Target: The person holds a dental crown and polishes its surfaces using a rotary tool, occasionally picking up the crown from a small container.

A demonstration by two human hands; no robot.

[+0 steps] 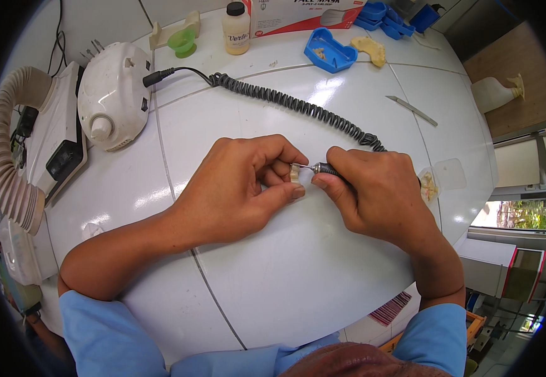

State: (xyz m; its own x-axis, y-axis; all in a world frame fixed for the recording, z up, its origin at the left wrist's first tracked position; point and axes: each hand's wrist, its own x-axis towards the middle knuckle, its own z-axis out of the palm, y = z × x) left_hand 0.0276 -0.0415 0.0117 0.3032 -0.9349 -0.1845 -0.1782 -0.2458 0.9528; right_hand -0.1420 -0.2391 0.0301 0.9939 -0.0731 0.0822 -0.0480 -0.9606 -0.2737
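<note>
Pinched between the thumb and fingers of my left hand (241, 182) is a small, pale, tooth-coloured dental piece (295, 173). My right hand (376, 195) grips a dark rotary handpiece (327, 169) like a pen. Its thin metal bur (306, 166) points left and meets the upper part of the piece, though actual contact is too small to tell. From behind the right hand a black coiled cord (291, 103) runs to the white control unit (114, 94) at the left.
A ribbed hose (10, 151) stands far left. Along the back are a green cup (182, 43), a capped bottle (236, 29), a mask box (304, 17), a blue tray (330, 50) and a yellowish cast (369, 50). A knife (411, 110) lies back right; a clear lid (450, 174) lies right.
</note>
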